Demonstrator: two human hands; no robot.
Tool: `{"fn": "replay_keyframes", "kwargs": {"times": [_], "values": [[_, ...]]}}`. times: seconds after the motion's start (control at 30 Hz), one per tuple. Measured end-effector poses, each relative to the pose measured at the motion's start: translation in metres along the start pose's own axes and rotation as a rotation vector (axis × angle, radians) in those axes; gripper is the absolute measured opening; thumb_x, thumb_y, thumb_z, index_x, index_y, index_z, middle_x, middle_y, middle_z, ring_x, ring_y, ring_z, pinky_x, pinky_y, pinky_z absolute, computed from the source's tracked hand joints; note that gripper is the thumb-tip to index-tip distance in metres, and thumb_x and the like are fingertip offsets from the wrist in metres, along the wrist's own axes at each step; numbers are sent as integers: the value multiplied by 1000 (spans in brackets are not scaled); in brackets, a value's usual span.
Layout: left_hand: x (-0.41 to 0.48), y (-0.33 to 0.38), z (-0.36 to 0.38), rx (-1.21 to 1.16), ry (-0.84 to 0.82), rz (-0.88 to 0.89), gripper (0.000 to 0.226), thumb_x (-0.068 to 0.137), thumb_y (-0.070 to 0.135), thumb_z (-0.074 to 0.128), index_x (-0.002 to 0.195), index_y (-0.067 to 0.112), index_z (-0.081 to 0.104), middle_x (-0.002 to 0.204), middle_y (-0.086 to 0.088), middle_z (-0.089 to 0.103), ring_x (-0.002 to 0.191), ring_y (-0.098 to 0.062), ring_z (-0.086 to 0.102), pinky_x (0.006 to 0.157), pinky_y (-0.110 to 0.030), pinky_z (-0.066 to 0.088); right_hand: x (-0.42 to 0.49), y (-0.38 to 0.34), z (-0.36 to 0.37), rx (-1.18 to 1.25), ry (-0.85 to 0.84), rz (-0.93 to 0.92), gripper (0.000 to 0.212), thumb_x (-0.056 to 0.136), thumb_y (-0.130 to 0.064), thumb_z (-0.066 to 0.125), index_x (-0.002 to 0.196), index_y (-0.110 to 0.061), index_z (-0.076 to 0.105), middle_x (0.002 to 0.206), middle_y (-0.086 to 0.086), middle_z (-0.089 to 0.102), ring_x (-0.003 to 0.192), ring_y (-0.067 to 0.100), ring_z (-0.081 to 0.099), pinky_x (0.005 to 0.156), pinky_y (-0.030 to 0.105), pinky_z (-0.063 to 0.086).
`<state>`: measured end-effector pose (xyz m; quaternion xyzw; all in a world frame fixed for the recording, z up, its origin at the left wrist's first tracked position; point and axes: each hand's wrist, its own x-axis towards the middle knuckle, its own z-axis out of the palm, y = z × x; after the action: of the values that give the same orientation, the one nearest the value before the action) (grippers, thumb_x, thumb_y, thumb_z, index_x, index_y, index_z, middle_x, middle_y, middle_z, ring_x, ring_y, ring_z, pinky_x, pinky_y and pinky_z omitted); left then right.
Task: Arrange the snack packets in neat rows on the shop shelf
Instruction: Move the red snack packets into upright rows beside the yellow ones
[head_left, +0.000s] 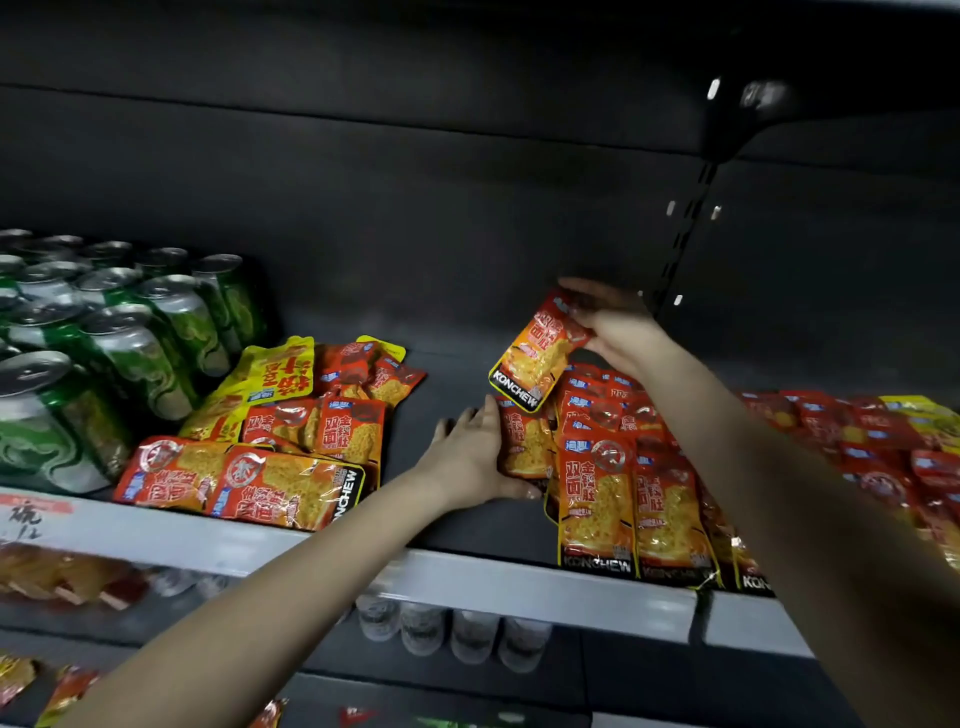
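Looks like the left hand (470, 457) lies flat, fingers straight, against the left edge of the packet pile (623, 499) on the shelf (545, 587) to keep it square, while the right hand (618, 327) pinches one packet (537, 356) just above the pile, probably lining it up.
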<state>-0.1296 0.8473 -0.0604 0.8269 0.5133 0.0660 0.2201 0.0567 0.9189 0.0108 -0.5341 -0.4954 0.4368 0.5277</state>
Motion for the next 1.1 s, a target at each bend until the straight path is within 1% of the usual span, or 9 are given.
{"fn": "replay_keyframes", "kwargs": {"times": [0.17, 0.37, 0.5, 0.6, 0.7, 0.77, 0.83, 0.97, 1.1], "values": [[21, 1, -5, 17, -1, 47, 97, 80, 50, 65, 148, 10, 9, 153, -7, 25, 143, -25, 17, 116, -52, 11, 1, -9, -12, 194, -46, 39, 41, 94, 10, 37, 119, -15, 58, 139, 14, 46, 126, 31, 47, 92, 43, 48], [43, -2, -5, 37, 4, 46, 65, 87, 49, 55, 143, 30, 29, 151, 3, 31, 143, -25, 17, 114, -58, 7, -14, 1, 0, 9, -28, 23, 41, 93, 10, 39, 122, -10, 58, 123, 12, 56, 108, 24, 56, 91, 37, 50], [41, -13, -7, 24, -11, 57, 72, 83, 55, 58, 144, 33, 28, 153, 7, 28, 145, -23, 11, 114, -59, 1, -21, 14, 3, -65, -86, 65, 37, 93, 10, 40, 112, -13, 62, 105, 7, 55, 107, 23, 55, 94, 39, 50], [35, -26, -20, 65, -51, 38, 95, 75, 55, 67, 149, 24, 17, 157, 1, 16, 146, -23, 7, 115, -57, 2, -20, 12, -2, -133, -138, 86, 36, 93, 7, 43, 112, -17, 62, 101, 1, 55, 104, 18, 56, 90, 36, 52], [28, -34, -37, 76, -82, 6, 93, 81, 34, 68, 151, 17, 7, 158, -4, 15, 145, -22, 14, 118, -45, 12, -19, 10, -2, -288, -234, 97, 38, 92, 5, 46, 108, -25, 63, 105, 1, 56, 101, 15, 58, 83, 32, 54], [25, -34, -48, -7, -8, 7, 76, 86, 5, 53, 150, 19, 14, 155, -5, 25, 143, -21, 23, 117, -33, 22, -19, 12, 3, -405, -294, 63, 39, 91, 4, 47, 107, -28, 64, 99, -1, 57, 95, 12, 58, 76, 27, 53], [23, -32, -53, -118, 142, 9, 72, 82, -7, 41, 146, 21, 27, 149, -6, 36, 139, -22, 32, 112, -26, 29, -20, 14, 10, -559, -337, -31, 40, 90, 5, 48, 107, -27, 64, 89, -5, 55, 86, 7, 55, 69, 21, 46], [18, -23, -45, -166, 334, 166, 52, 85, 20, 65, 134, 20, 46, 134, -3, 54, 127, -18, 47, 104, -23, 34, -25, 19, 17, -780, -315, -185, 38, 85, 4, 50, 101, -26, 66, 82, -6, 59, 72, 4, 54, 69, 20, 43], [13, -18, -15, -92, 123, 176, 89, 64, 45, 80, 139, 26, 35, 132, -5, 52, 124, -22, 46, 105, -38, 38, -34, 28, 15, -870, -293, -202, 36, 82, 6, 51, 101, -19, 68, 80, -3, 65, 60, 4, 51, 62, 17, 43]]}}
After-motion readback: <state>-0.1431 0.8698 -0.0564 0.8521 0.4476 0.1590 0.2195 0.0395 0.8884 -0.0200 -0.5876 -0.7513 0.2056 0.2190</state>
